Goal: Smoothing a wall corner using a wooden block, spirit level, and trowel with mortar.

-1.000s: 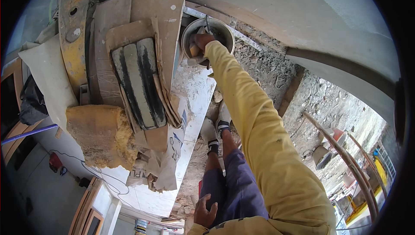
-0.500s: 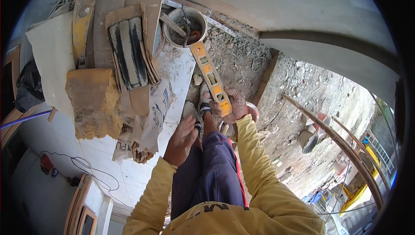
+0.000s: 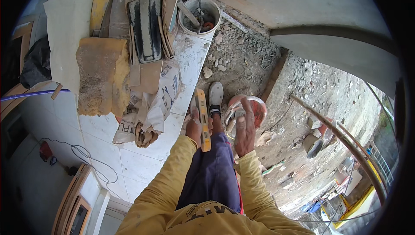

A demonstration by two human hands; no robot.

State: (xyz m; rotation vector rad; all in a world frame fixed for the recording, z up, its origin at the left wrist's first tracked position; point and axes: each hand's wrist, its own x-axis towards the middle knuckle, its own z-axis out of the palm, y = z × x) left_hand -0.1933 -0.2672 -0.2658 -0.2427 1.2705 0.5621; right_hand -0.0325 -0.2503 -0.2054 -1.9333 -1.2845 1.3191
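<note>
Left hand closes around the yellow spirit level, which extends ahead of the grip; right hand, extended, appears empty; red bucket stands rightward; a slackened hold could drop the level.

It is a building site; rubble, a tool bucket and a spirit level show it.

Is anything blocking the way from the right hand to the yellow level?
Nothing visible blocks it. The left hand grips the yellow level, and the open right hand is across a gap to its right; a leg shows there, seemingly lower down.
</note>
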